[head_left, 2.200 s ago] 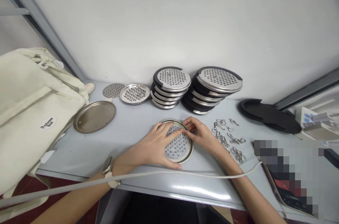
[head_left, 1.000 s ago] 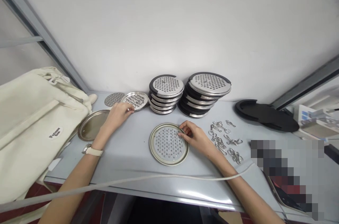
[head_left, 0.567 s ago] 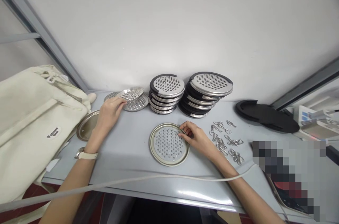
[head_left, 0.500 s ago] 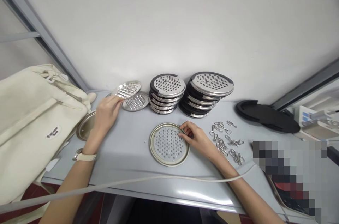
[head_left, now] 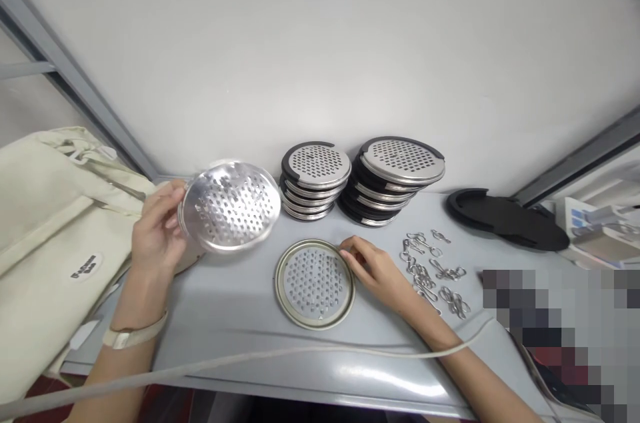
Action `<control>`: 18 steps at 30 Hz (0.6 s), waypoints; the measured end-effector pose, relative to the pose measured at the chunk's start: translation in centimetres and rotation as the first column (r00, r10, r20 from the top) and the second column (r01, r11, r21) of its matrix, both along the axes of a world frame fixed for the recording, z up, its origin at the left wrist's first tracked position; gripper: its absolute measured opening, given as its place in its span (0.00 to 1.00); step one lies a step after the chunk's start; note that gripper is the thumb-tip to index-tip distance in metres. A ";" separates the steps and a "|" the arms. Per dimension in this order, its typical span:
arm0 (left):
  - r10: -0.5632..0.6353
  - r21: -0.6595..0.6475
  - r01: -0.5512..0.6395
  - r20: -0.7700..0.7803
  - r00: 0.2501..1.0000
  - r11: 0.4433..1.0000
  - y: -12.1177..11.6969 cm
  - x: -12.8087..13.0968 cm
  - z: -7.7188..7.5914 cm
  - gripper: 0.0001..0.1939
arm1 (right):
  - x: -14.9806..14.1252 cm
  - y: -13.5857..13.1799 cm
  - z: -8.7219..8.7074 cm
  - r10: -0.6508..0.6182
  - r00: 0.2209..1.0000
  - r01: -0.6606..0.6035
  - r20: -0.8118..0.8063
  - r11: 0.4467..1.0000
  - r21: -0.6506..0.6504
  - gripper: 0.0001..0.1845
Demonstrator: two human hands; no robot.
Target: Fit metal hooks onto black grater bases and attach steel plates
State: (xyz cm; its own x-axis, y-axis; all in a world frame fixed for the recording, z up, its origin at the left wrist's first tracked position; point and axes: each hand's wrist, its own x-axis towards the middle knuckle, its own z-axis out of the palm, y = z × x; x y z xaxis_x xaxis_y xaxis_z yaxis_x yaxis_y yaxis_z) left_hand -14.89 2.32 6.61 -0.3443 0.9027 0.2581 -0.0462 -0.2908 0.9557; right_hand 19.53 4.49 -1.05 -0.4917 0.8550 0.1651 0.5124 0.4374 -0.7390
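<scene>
My left hand (head_left: 159, 226) grips a round, shiny metal grater disc (head_left: 233, 206) by its left edge. The disc is raised above the table and tilted, its perforated face toward me. My right hand (head_left: 375, 270) has thumb and fingers closed at the upper right rim of another round grater disc (head_left: 315, 283), which lies flat on the table inside a dull, brass-toned rim. Behind the raised disc and my left hand, part of a round metal plate (head_left: 190, 258) shows; most of it is hidden.
Two stacks of grater discs with black holders, a left stack (head_left: 320, 166) and a right stack (head_left: 403, 163), stand by the wall. Metal clips (head_left: 423, 276), black holders (head_left: 505, 220), and a cream bag (head_left: 45, 230) surround the work area. A pale cable (head_left: 300, 351) crosses in front.
My left hand has lifted the grater disc, brought it nearer and turned its face toward me. My right hand stays at the rim of the disc on the table.
</scene>
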 end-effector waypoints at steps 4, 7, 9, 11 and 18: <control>-0.315 -0.208 0.334 0.117 0.942 0.919 0.0 2.1 -1.0 0.13 | -0.1 -0.7 0.8 0.017 0.986 -0.032 -0.166 0.996 -0.087 0.19; -0.522 -0.342 0.550 0.178 0.834 0.762 0.5 4.6 -2.4 0.13 | -0.1 -0.9 1.0 0.016 0.940 -0.087 -0.341 0.977 -0.193 0.24; -0.605 -0.379 0.643 0.232 0.762 0.665 0.8 5.7 -3.4 0.13 | 0.0 -0.7 0.9 -0.038 0.930 -0.057 -0.366 0.968 -0.245 0.21; -0.645 -0.432 0.683 0.258 0.719 0.589 1.1 6.3 -4.2 0.13 | 0.2 -0.3 0.6 -0.117 0.936 0.019 -0.331 0.958 -0.286 0.18; -0.709 -0.592 0.636 0.146 0.689 0.496 0.9 6.2 -4.9 0.15 | 0.5 0.2 -0.3 -0.140 0.956 0.050 -0.257 0.943 -0.328 0.21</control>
